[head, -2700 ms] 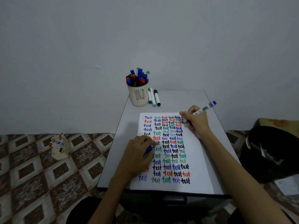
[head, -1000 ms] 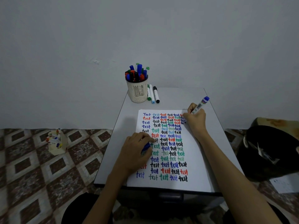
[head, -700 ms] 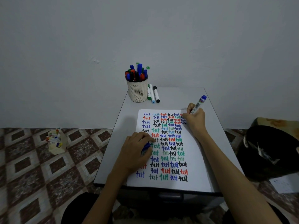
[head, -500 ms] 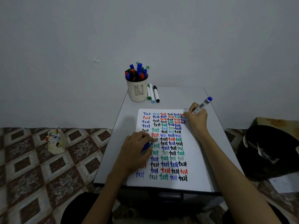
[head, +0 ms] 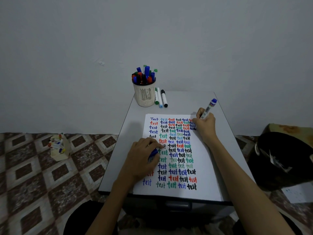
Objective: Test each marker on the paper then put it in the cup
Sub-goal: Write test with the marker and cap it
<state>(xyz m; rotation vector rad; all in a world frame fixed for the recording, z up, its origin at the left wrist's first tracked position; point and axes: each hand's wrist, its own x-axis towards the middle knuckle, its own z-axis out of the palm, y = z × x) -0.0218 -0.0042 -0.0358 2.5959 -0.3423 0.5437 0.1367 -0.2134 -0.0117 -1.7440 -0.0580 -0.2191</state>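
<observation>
A white paper (head: 205,168) covered in rows of coloured "test" words lies on the small grey table (head: 179,102). My right hand (head: 205,124) grips a blue marker (head: 208,108), its tip down at the upper right of the writing, the blue end pointing up and right. My left hand (head: 144,158) rests on the paper's left side, closed around a blue marker cap (head: 153,154). A cream slotted cup (head: 144,94) packed with several markers stands at the table's far edge. Three loose markers (head: 160,98) lie just right of the cup.
A grey wall rises directly behind the table. On the patterned tile floor at the left stands a small cream box of markers (head: 58,147). A black bag (head: 284,160) sits at the right, close to the table's edge.
My right hand has made small writing strokes at the paper's upper right, the marker's upper end swinging slightly. My left hand has stayed in place on the paper.
</observation>
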